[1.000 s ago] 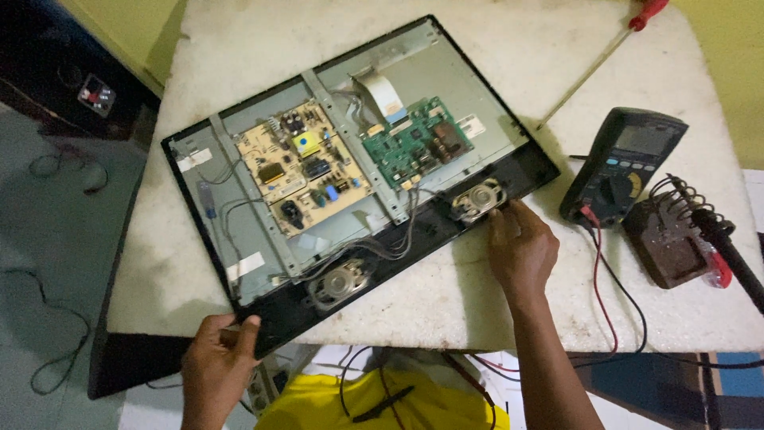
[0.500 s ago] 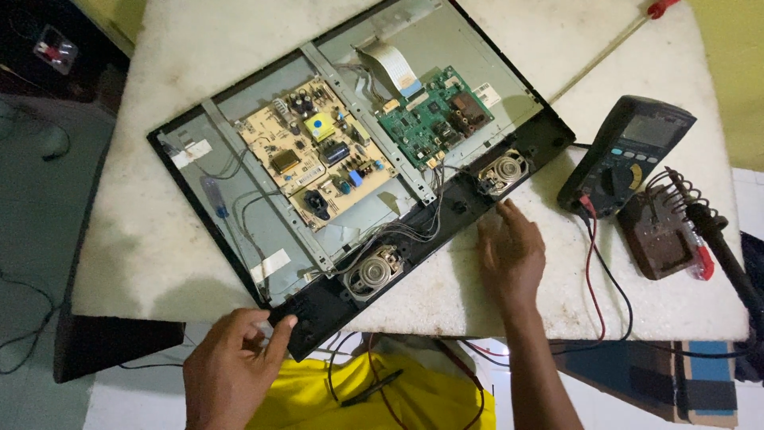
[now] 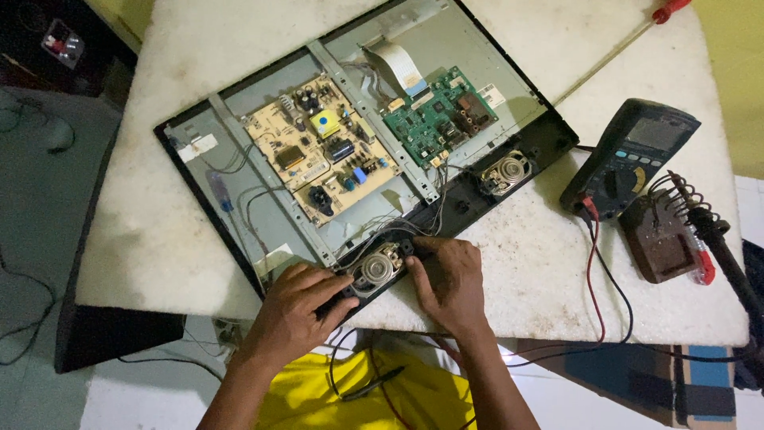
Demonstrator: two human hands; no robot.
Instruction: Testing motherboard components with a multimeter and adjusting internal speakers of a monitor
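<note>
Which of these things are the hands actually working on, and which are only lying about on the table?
In hand:
- left hand and right hand, each touching a side of the near speaker
- opened flat-screen set that holds the speaker

Lying about:
- multimeter with its red and black leads
- soldering iron stand
- red-handled screwdriver
- far speaker
- tan circuit board and green circuit board, untouched

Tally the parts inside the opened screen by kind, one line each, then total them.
Circuit boards: 2, tan board and green board
Round speakers: 2, near speaker and far speaker
White ribbon cable: 1
Total: 5
The left hand and right hand flank the near speaker.
</note>
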